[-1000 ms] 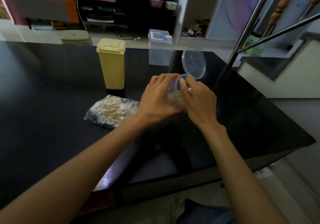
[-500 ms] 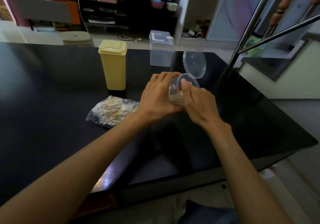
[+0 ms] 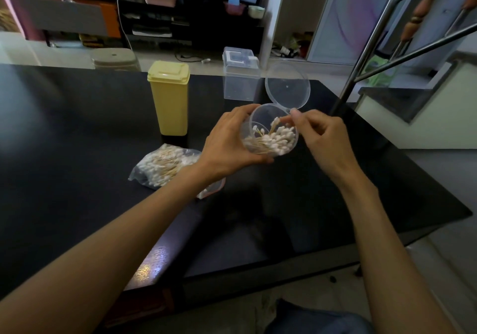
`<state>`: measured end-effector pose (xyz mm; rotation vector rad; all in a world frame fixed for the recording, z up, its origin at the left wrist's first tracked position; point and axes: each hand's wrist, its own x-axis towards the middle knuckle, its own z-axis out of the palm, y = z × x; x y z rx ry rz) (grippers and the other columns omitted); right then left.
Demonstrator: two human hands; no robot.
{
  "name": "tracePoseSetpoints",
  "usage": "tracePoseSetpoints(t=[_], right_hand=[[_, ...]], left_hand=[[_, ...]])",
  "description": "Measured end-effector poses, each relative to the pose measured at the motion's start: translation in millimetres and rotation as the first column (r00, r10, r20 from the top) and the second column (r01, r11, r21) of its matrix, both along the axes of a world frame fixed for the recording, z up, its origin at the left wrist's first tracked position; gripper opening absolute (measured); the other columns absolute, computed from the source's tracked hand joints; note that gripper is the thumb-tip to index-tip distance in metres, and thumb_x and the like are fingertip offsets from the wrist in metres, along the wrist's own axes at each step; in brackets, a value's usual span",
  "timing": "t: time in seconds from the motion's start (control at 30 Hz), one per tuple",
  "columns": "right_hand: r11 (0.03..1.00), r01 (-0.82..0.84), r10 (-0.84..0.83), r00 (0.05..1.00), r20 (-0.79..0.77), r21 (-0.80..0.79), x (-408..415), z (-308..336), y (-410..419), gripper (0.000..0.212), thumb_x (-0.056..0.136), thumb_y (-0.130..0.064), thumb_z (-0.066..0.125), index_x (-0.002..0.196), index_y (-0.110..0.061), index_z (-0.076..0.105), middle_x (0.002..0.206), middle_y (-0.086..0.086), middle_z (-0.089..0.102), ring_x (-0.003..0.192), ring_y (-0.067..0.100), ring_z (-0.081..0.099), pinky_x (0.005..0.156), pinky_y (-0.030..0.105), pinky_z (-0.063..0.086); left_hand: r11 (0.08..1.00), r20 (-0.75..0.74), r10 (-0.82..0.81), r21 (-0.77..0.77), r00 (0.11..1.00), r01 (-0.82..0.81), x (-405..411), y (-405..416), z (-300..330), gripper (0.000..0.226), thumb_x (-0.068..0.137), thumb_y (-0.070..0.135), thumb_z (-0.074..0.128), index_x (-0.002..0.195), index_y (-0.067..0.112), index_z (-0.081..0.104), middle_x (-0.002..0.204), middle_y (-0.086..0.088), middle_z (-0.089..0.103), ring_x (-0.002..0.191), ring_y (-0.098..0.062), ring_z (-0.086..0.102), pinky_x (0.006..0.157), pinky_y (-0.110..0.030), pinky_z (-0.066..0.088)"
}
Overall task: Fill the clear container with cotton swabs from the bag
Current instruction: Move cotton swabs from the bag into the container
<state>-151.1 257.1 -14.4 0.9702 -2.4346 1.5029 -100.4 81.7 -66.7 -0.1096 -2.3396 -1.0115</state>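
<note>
Right now your left hand [image 3: 227,140] grips the clear container [image 3: 268,129] from its left side, fingers curled round the wall and thumb under its near edge, holding it above the black table [image 3: 77,153] and tilted so the mouth faces you. Its round hinged lid [image 3: 287,85] stands open behind it, away from you. Cotton swabs [image 3: 276,140] fill the lower part of the container, white tips bunched toward the right wall, wooden sticks running left; one or two stick up out of the heap.

Your right hand [image 3: 325,140] is at the container's right rim, fingers curled, with thumb and forefinger reaching over the edge to the top of the swabs. Whether they pinch a swab or only touch it, you cannot tell from this view.

Down on the table, just left of your left wrist, lies the plastic bag [image 3: 165,165] with more swabs in it, its open end partly hidden under your forearm. Behind the bag stands a yellow lidded box [image 3: 170,101], upright. Further back, near the table's far edge, stands a clear rectangular box [image 3: 240,75] with a lid on.
</note>
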Motion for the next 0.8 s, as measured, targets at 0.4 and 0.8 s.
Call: tracePoseSetpoints(t=[0.4,0.8], right_hand=[[0.999,0.049,-0.049,0.916,-0.398,-0.009,9.8,-37.0,-16.2,0.033,0.081,-0.040,0.061,0.098,-0.015,0.072,0.091,0.001,0.073,0.092,0.013,0.063,0.090,0.045,0.048],[0.981,0.134,-0.107,0.977,-0.185,0.141,-1.5,-30.5,9.5,0.039,0.063,-0.070,0.053,0.092,-0.045,0.064,0.113,-0.021,0.049,0.115,0.003,0.032,0.103,0.044,0.034]], left_hand=[[0.996,0.014,-0.057,0.068,0.998,0.056,0.5,6.0,6.4,0.089,0.058,0.061,0.078,0.132,0.026,0.043,0.128,0.008,0.055,0.114,-0.008,0.053,0.092,-0.039,0.051],[0.983,0.195,-0.111,0.163,0.974,0.080,-2.4,6.9,4.2,0.090,0.052,0.049,0.083,0.131,0.027,0.045,0.123,0.010,0.057,0.111,-0.009,0.057,0.092,-0.039,0.052]])
